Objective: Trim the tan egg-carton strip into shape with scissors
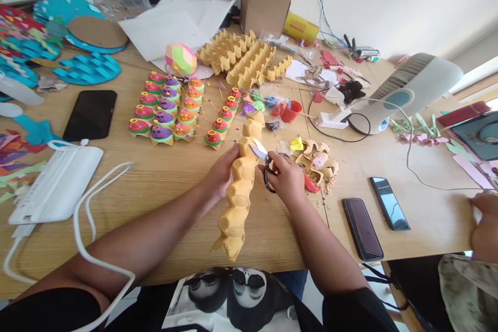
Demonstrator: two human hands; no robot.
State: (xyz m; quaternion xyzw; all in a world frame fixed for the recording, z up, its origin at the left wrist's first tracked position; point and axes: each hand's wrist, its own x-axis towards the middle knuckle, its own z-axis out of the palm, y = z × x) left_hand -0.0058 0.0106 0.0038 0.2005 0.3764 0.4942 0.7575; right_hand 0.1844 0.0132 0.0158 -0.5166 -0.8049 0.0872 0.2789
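Observation:
A long yellow strip of egg carton (238, 189) is held over the table with its bumps facing up. My left hand (221, 174) grips the strip's left edge near the middle, fingers partly hidden beneath it. In my right hand (286, 176) is a pair of scissors (261, 151) with black handles, fingers through the loops. The blades lie against the strip's right side, in its upper half. Beyond the strip, painted egg-carton caterpillars (192, 104) stand in rows, with red, purple and orange bumps and pin-like antennae.
Uncut egg cartons (251, 65) lie at the back. Carton scraps (317, 161) sit right of my right hand. Two phones (362, 228) rest at the right, near another person's hand (486, 205). A white power strip (58, 181) and its cable are at the left; a fan (412, 88) stands back right.

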